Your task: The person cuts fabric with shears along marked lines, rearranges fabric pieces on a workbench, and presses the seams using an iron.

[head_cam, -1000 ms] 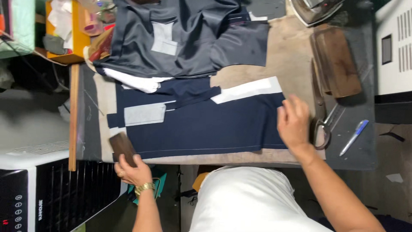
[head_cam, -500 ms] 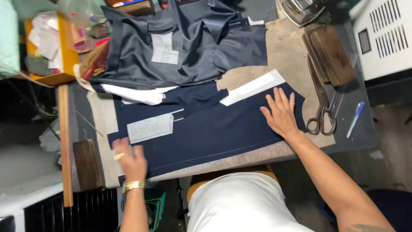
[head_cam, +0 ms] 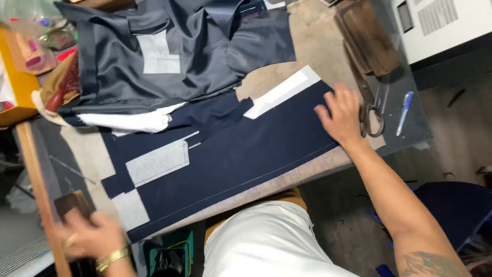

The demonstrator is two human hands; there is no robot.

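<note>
1. Here, I am watching the right hand [head_cam: 342,114] pressing flat, fingers spread, on the navy cloth [head_cam: 241,156] lying across the counter [head_cam: 328,165].
2. The left hand [head_cam: 92,237] is blurring by a dark block [head_cam: 73,203]; I cannot tell its grip.
3. The cloth is looking light, limp and easily creased; I would be taking it by an edge.

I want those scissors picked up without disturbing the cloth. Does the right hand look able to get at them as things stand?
Probably yes. The right hand lies flat on the navy fabric, and the scissors lie bare on the table just beyond its fingers, nothing between or on top of them.
</note>
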